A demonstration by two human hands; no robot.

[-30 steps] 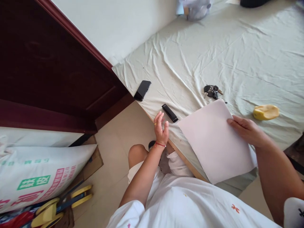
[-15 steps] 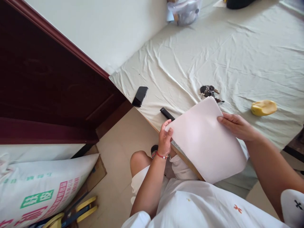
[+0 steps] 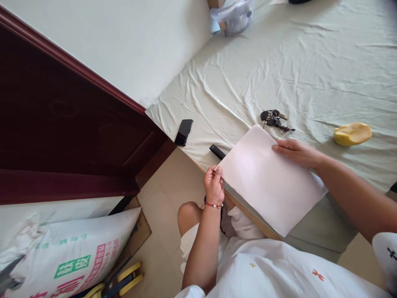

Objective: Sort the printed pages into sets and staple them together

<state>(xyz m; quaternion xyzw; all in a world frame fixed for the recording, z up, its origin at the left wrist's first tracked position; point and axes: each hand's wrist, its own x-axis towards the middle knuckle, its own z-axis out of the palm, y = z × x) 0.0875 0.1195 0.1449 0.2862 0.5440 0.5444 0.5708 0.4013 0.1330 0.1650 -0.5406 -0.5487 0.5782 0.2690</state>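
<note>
White paper (image 3: 263, 178) lies tilted over the front edge of the cloth-covered surface, in front of my body. At its left corner, my left hand (image 3: 214, 184) pinches the paper between thumb and fingers; a red beaded bracelet is on that wrist. My right hand (image 3: 296, 153) holds the upper right edge, its fingers close together. Whether this is one sheet or a thin stack, I cannot tell. A slim black object (image 3: 216, 151) shows beyond the paper's left side, partly hidden by it. Just past the far corner lies a bunch of keys (image 3: 273, 118).
A black phone (image 3: 183, 132) lies near the left edge of the pale green cloth (image 3: 294, 74). To the right sits a yellow, fruit-like object (image 3: 352, 134). A clear plastic bag (image 3: 235, 18) stands against the wall. On the floor at left is a printed white sack (image 3: 93, 236).
The paper has swung and flattened lower over the cloth's edge. My right hand has moved left along with it, and my left fingers have closed into a tighter pinch. The view has shifted slightly.
</note>
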